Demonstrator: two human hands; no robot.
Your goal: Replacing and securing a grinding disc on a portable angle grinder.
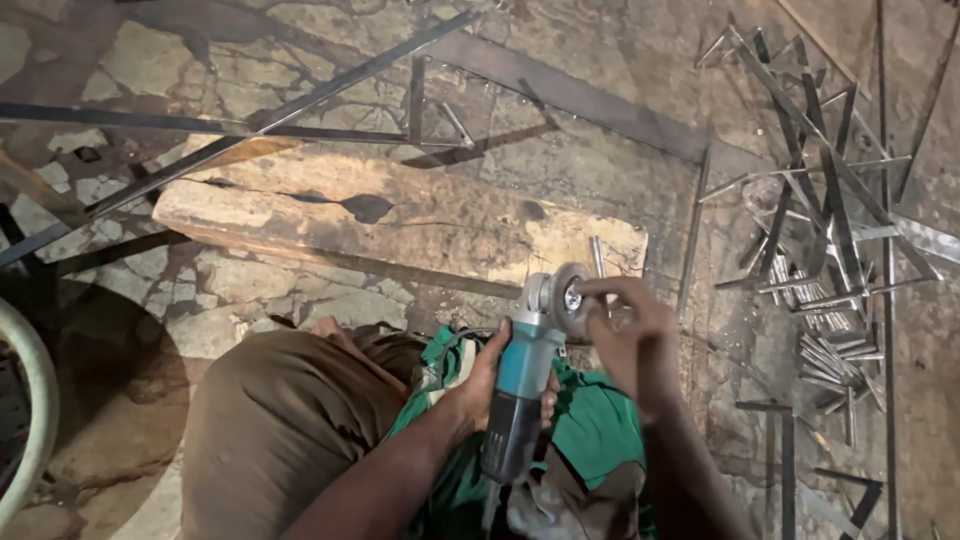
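Note:
My left hand (490, 385) grips the teal and grey body of an angle grinder (520, 395), which points away from me with its round disc (572, 295) at the far end. My right hand (630, 335) is at the disc, fingers pinched on a short thin metal rod (598, 285) held against or right beside the disc face. Both hands hover over my lap, above green cloth (600, 430) and my brown trouser leg (280, 420). Just beyond the disc lies a worn wooden block (400, 220).
Long flat steel bars (300, 100) cross the cracked stone floor behind the block. A heap of angle-iron pieces and short cut rods (820, 300) lies at the right. A curved pale rim (35, 400) shows at the left edge.

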